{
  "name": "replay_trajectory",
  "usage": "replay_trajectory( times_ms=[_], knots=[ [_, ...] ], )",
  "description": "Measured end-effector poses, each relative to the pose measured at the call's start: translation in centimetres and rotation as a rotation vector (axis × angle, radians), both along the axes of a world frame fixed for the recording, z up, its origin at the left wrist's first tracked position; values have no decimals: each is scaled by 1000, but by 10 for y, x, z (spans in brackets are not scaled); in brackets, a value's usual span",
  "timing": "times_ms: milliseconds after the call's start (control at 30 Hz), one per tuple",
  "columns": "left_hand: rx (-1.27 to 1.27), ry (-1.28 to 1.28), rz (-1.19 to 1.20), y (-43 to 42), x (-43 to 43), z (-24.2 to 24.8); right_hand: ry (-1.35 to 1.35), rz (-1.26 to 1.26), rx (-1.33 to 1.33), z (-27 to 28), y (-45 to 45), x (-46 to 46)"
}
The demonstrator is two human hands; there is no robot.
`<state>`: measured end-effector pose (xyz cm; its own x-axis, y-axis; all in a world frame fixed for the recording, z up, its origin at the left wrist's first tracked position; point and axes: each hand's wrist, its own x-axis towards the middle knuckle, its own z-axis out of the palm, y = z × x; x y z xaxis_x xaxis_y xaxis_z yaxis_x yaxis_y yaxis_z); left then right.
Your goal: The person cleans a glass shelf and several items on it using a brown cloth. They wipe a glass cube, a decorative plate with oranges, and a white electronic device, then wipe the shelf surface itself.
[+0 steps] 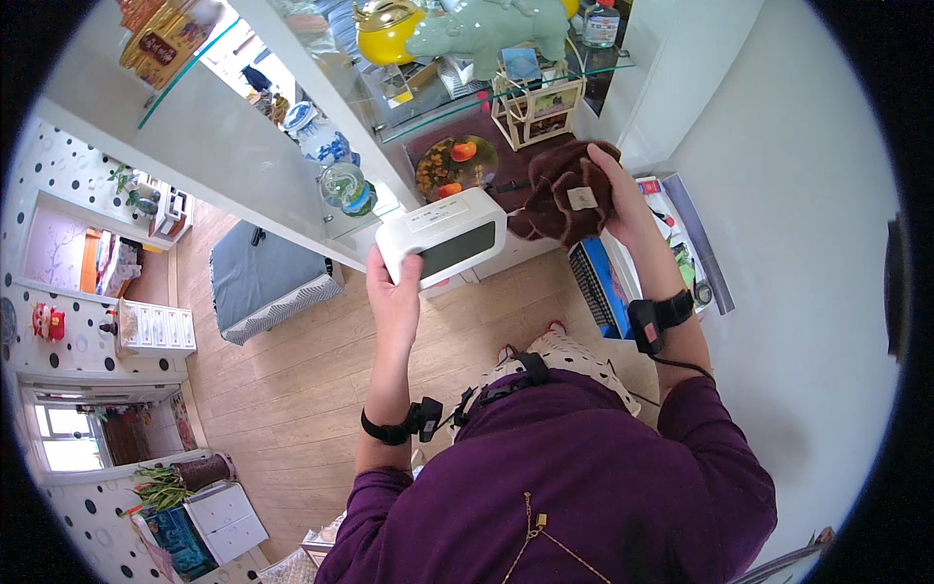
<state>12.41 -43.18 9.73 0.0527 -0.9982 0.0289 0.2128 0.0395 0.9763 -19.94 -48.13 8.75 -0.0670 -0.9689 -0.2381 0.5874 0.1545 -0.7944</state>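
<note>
My left hand (pixel 395 281) grips one end of a white digital clock (pixel 441 230) with a blank grey display. A label with small print is stuck on its upper face. In my right hand (pixel 626 197) is a bunched dark brown cloth (pixel 565 193) with a pale tag. The cloth is held just right of the clock, over the front of a cabinet shelf (pixel 503 164). Behind the clock, a round decorated plate (pixel 438 164) with orange ornaments (pixel 463 151) stands on that shelf. A cream lantern-like frame with pictures (pixel 540 109) is behind the cloth.
A glass shelf (pixel 438 109) above carries a pale green animal figurine (pixel 489 36), a yellow pot (pixel 387 33) and a bottle (pixel 602 25). Left of the divider are a blue-and-white vase (pixel 317 135) and a glass globe (pixel 346 188). A box of items (pixel 678 241) stands by the right wall.
</note>
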Motion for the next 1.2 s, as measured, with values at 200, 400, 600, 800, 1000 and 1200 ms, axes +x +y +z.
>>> replay_trajectory(
  times_ms=[200,400,600,800,1000,1200],
  knots=[
    [-255,-584,54,-10,-51,4,1151,-138,-886,44,30,67],
    [-506,-729,161,-30,-91,14,1188,-192,-1228,43,29,56],
    [-371,-779,109,-45,-120,6,1121,-225,-1088,46,12,36],
    [-510,-693,208,-51,-131,-5,1106,-212,-1118,21,6,20],
    [-393,-590,145,-50,-140,-25,1221,-292,-1002,-29,-24,-35],
    [-265,-287,-38,-55,-156,-36,1081,-264,-355,-104,-33,-81]
  ],
)
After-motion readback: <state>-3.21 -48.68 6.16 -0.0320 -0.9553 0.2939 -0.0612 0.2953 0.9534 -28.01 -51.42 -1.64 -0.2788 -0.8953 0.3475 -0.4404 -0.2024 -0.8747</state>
